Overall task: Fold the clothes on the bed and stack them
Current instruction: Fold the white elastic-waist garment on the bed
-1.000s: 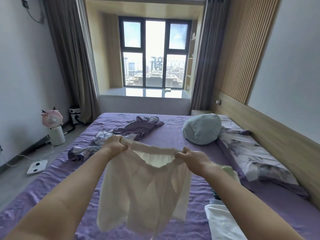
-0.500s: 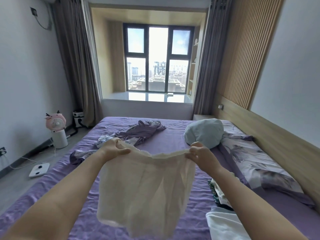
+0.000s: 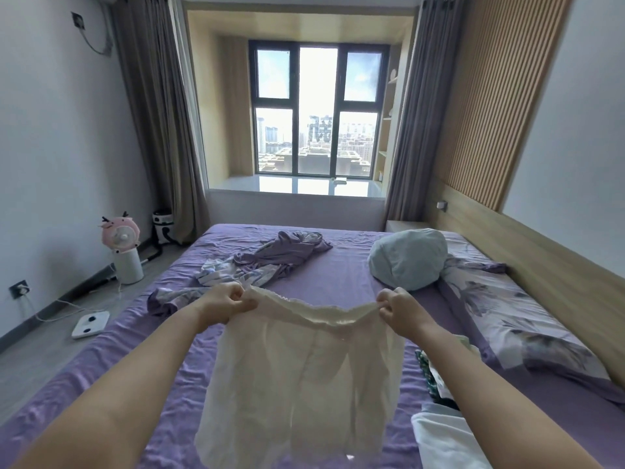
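Purple bed [image 3: 345, 279]: both hands pinch cream shorts [image 3: 304, 374], maybe skirt; no labels.

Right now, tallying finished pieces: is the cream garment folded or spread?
Spread: both hands, left hand and right hand, hold the cream garment by its waistband, hanging open.

No readable text, label, brand or number shows anywhere — not on the clothes, the bedding, the walls or the floor items.
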Demonstrator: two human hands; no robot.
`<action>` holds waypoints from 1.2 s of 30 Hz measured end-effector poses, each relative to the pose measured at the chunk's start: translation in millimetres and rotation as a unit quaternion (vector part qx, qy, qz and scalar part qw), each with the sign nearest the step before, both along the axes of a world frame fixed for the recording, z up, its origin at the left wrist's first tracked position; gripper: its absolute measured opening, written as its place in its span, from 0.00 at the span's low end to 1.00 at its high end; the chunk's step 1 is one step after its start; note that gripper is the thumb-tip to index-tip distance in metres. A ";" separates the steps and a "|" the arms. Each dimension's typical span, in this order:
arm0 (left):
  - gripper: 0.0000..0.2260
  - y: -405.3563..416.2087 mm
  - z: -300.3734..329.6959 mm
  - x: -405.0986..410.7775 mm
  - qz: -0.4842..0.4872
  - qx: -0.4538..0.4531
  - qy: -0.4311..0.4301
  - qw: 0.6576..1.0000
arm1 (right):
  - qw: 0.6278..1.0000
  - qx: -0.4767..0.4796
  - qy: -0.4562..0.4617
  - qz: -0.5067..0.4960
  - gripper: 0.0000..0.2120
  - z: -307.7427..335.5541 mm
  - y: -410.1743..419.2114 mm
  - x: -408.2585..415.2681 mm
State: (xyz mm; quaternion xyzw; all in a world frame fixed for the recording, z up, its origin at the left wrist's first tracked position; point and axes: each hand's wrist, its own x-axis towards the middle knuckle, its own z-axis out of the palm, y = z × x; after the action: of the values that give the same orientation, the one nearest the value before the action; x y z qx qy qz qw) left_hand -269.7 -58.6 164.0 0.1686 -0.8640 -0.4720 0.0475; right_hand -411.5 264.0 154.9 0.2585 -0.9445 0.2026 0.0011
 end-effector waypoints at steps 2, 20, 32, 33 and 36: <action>0.12 -0.1 -7.1 2.5 -0.005 0.011 -0.013 1.000 | 1.000 -0.002 -0.009 -0.004 0.11 -5.3 0.2 0.8; 0.12 -59.1 -143.5 -84.1 0.047 -0.034 -0.210 0.976 | 0.989 0.096 -0.108 -0.036 0.07 -129.2 -80.1 -79.8; 0.11 -137.9 -326.0 -208.4 0.059 -0.168 -0.282 0.943 | 0.968 0.125 -0.186 -0.109 0.11 -307.2 -182.8 -165.7; 0.11 -141.7 -336.0 -218.4 0.054 -0.188 -0.283 0.939 | 0.969 0.120 -0.182 -0.119 0.12 -315.2 -189.1 -173.1; 0.09 -149.8 -362.5 -245.7 0.033 -0.235 -0.275 0.932 | 0.969 0.121 -0.168 -0.135 0.12 -335.0 -199.2 -200.6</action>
State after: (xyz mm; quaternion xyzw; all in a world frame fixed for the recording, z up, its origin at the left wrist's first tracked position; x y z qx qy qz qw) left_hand -515.3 -208.4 -198.4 0.3041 -0.9234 -0.1894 -0.1379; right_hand -612.1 64.8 -180.1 0.0892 -0.9747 0.1255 -0.1620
